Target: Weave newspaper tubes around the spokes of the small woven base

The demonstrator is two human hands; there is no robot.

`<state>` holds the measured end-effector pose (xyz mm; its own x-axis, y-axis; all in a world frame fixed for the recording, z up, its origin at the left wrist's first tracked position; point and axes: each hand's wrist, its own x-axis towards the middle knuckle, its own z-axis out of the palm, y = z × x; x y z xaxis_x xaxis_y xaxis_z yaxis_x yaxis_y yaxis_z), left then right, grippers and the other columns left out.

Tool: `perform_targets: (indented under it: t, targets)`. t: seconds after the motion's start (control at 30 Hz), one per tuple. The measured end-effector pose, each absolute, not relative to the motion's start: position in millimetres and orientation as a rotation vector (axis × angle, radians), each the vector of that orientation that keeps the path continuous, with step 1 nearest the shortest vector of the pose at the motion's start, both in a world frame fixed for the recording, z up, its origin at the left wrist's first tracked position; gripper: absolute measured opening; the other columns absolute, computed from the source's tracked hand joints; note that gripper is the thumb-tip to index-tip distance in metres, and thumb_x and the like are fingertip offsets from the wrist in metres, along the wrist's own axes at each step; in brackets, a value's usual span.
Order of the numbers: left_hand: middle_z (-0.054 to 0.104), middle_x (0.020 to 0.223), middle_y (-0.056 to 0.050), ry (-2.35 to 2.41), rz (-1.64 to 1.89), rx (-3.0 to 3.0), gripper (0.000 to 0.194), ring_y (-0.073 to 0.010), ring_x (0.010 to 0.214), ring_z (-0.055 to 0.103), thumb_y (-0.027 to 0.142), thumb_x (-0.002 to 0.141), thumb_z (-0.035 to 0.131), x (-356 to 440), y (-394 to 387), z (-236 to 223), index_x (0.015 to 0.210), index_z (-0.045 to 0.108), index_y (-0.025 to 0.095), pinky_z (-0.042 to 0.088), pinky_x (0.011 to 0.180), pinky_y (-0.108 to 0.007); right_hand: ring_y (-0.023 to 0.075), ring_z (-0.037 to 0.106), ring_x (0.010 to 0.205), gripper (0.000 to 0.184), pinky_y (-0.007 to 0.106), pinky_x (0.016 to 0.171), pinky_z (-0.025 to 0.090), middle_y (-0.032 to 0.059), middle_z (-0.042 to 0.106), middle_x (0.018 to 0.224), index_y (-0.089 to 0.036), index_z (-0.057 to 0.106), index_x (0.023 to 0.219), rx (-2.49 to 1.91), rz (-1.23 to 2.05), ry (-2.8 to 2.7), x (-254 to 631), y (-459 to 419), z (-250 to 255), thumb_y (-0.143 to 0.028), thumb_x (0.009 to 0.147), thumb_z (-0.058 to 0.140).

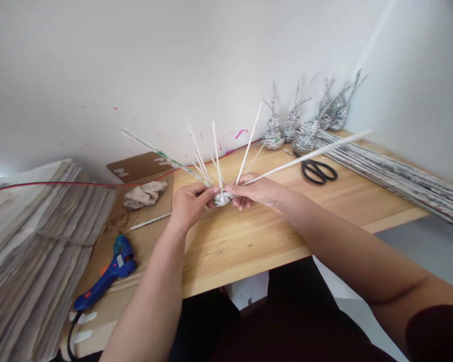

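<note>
Between my two hands, just above the wooden table (226, 251), is a small round base woven from rolled paper (222, 199). Several white paper sticks (216, 156) fan upward and outward from it. My left hand (194, 201) pinches its left side, thumb on the near rim. On the opposite side my right hand (251, 191) grips the rim with thumb and fingers. A long paper stick (309, 158) runs from the right hand far out to the right. Another one, partly green (169, 160), slants up to the left. Fingertips behind the base are partly hidden.
Woven paper figures (274, 133) stand by the wall at the back right, near black-handled scissors (319, 171) and a bundle of long paper sticks (392, 176). A blue glue gun (113, 271), a crumpled rag (145, 194) and stacked newspapers (49, 251) are at left. A red cable (79, 183) crosses behind.
</note>
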<state>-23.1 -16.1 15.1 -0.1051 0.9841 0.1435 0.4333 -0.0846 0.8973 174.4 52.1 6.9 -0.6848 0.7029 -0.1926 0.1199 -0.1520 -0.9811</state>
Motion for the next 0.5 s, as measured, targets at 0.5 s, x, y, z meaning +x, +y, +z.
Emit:
perform_targets:
  t: [0.5]
  targets:
    - [0.063, 0.048, -0.001, 1.506, 1.166, 1.333, 0.035, -0.0059, 0.035, 0.038, 0.048, 0.075, 0.077, -21.1, -19.0, 20.3, 0.071, 0.074, 0.014, 0.025, 0.035, -0.020, 0.0073, 0.057, 0.046, 0.039, 0.016, 0.040, 0.034, 0.0011, 0.066, 0.057, -0.013, 0.068, 0.067, -0.853, 1.958, -1.733, 176.5, 57.3, 5.4, -0.049, 0.066, 0.086]
